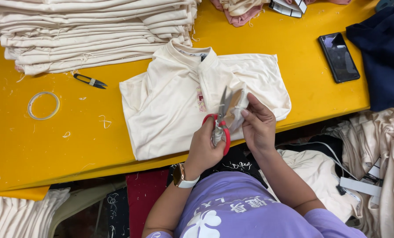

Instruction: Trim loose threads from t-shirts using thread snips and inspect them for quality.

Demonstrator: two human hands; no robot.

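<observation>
Cream collared shirt point(170, 105), folded, centre of frame on the yellow table point(51, 150): likely light, soft and limp, best pinched at a hem or fold. Left hand point(205, 147) grips red-handled scissors point(221, 121), blades up; right hand point(258, 125) pinches a fabric fold point(237, 110) beside the blades.

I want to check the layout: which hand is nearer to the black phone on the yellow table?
The right hand. It is below and left of the phone, at the shirt's edge. The left hand, holding scissors, is farther left.
</observation>
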